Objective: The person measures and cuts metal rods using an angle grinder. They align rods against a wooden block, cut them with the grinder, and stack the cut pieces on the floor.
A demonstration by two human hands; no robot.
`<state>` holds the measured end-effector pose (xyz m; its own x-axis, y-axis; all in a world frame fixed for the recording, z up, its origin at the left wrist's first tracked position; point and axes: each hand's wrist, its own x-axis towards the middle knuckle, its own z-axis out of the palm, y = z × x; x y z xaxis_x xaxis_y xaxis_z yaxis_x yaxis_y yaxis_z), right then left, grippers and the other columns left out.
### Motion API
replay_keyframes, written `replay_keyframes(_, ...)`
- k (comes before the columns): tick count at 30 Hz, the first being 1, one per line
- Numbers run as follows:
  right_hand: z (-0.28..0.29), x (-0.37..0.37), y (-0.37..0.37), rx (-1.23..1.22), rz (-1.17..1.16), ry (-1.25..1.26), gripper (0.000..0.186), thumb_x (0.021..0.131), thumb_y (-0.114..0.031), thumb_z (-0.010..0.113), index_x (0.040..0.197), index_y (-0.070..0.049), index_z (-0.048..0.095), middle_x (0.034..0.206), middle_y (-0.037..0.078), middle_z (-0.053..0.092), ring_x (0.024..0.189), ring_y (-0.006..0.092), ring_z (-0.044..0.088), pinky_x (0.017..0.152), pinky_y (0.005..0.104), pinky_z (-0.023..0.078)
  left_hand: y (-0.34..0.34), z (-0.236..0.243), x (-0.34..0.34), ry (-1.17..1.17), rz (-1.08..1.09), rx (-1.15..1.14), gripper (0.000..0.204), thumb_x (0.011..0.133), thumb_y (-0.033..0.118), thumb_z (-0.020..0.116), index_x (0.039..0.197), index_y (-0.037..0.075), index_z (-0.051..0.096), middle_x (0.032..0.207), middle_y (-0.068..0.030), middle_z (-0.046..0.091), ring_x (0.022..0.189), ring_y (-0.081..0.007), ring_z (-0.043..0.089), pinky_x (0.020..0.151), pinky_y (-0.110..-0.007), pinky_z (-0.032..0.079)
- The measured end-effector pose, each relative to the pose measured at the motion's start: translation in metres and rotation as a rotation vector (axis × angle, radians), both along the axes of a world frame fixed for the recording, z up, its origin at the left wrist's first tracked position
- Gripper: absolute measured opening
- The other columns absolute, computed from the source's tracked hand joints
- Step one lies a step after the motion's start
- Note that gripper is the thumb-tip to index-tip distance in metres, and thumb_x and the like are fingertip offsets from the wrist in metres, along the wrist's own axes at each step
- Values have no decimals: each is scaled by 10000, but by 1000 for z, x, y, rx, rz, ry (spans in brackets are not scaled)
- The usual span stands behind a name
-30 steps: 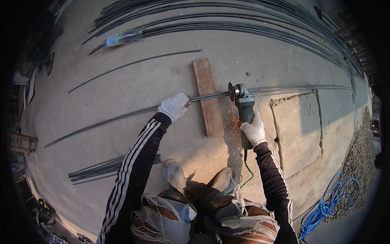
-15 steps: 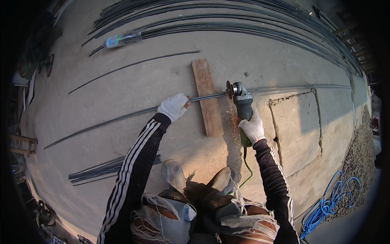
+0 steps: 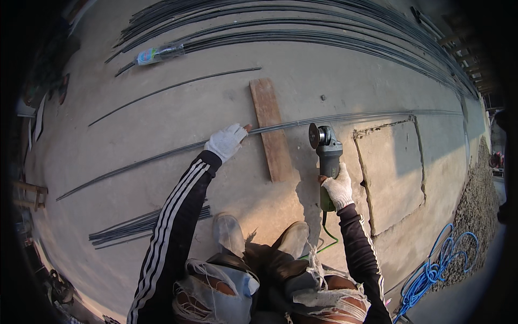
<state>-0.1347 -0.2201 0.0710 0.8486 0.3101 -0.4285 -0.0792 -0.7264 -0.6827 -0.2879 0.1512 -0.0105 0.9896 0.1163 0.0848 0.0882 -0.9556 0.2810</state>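
My left hand (image 3: 226, 142), in a white glove, is closed round a few long thin steel rods (image 3: 302, 123) just left of a wooden board (image 3: 270, 135). The rods lie across this board and run off to both sides. In my gloved right hand (image 3: 339, 189) is an angle grinder (image 3: 329, 154), held by its body. Its disc (image 3: 314, 136) is just below the rods and apart from them. A green power cord (image 3: 330, 236) trails from the grinder's rear toward my feet.
Bundles of long steel rods (image 3: 302, 36) lie at the far side, with a plastic bottle (image 3: 154, 55) over some ends. A single rod (image 3: 172, 88) and a short stack (image 3: 135, 229) lie to the left. Blue hose or cable (image 3: 426, 283) is coiled near gravel (image 3: 465, 237) at right.
My right hand has drawn the grinder back from the rods, slightly right and toward me. The orange sparks are gone. My left hand keeps its hold.
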Motion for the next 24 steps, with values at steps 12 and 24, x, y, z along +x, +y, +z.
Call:
replay_keyframes(12, 5, -7, -18, 12, 0, 25, 502, 768, -196, 857, 1152, -43, 573, 947, 135, 716, 822, 256, 705, 768, 380, 573, -36, 2, -22, -205, -83, 302, 407, 907, 235, 725, 1307, 177, 669, 1109, -18, 704, 924, -236, 681, 766, -415, 556)
replay_keyframes(24, 2, 2, -6, -72, 83, 46, 500, 755, -209, 843, 1156, -61, 585, 977, 175, 720, 875, 325, 724, 796, 426, 575, -42, 4, -23, 11, 61, -38, 234, 1015, 334, 625, 1149, 166, 716, 946, -68, 702, 836, -291, 711, 645, -435, 559)
